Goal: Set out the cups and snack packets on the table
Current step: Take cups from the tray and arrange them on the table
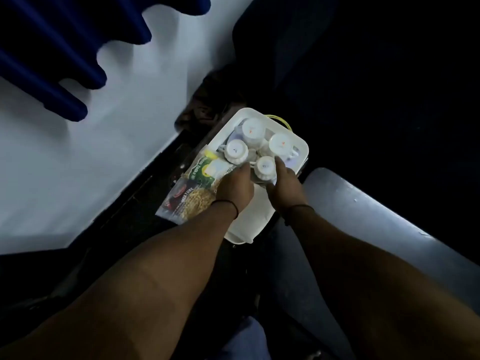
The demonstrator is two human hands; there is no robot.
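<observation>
- Both hands reach down into a white rectangular plastic tray point(304, 149): the left hand point(235, 187) lies across the tray's near-left edge, fingers curled over the snack packets, and the right hand point(285, 185) closes around the nearest cup; how firmly either grips cannot be told in this dim light.
- Four white ribbed ceramic cups sit upside down inside the tray, bases up, probably stacked that way for carrying: the nearest cup point(265, 168) by the right hand, a second point(235, 151) to the tray's left side, a third point(281, 144) at its right, and the largest point(253, 131) at its far end.
- A green printed snack packet point(207, 170) and a clear packet of yellow mixture point(191, 201) hang over the tray's left edge, half out of it.
- Nothing has reached the pale table top point(78, 165), which lies left of the tray, so the task looks barely begun.
- A yellow wire point(279, 118) shows just beyond the tray's far edge.
- Lifting one cup first seems sensible, as the cups touch one another and could knock.
</observation>
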